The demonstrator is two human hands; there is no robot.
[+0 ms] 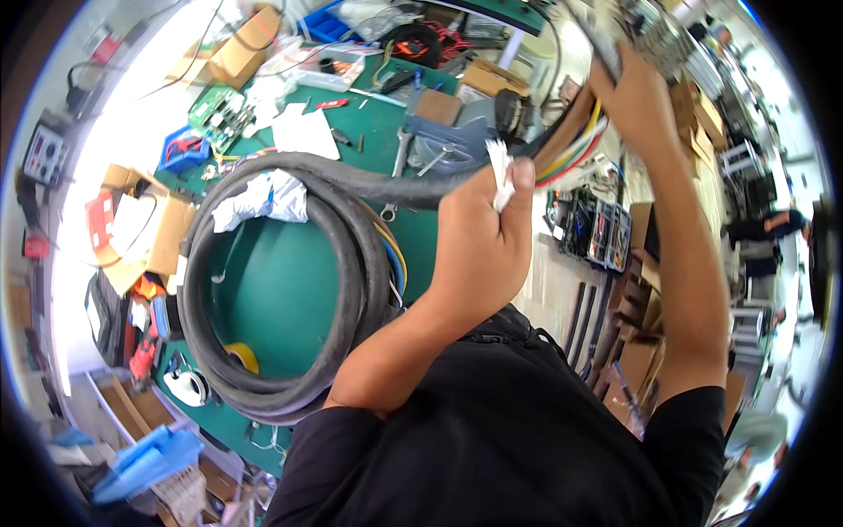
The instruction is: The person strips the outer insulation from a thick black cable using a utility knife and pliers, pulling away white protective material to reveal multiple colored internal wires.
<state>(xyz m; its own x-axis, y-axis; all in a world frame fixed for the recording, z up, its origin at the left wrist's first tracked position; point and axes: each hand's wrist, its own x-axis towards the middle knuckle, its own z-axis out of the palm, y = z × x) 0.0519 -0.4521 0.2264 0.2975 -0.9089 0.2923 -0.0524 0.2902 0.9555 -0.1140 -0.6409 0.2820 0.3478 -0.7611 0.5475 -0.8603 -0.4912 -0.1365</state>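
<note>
A thick black cable (pixel 386 187) lies coiled on the green workbench, its free end rising to the right into my left hand (pixel 483 241). That hand is closed round the cable, with a tuft of white fibrous strands (pixel 500 171) standing up beside the thumb. Yellow, white, red and blue insulated wires (pixel 571 158) run from there up toward my right hand (pixel 639 97). My right hand, raised at the upper right, is closed round a dark grey cable sheath (pixel 600 48); its far end is blurred. White plastic wrap (pixel 263 202) covers part of the coil.
Behind the coil are a bench vise (pixel 452 132), a wrench (pixel 402 154), a green circuit board (pixel 218 117) and a blue bin (pixel 184 149). Yellow tape (pixel 241 357) lies by the coil. A tool case (pixel 606 230) and cardboard boxes stand to the right; a person (pixel 768 227) is farther off.
</note>
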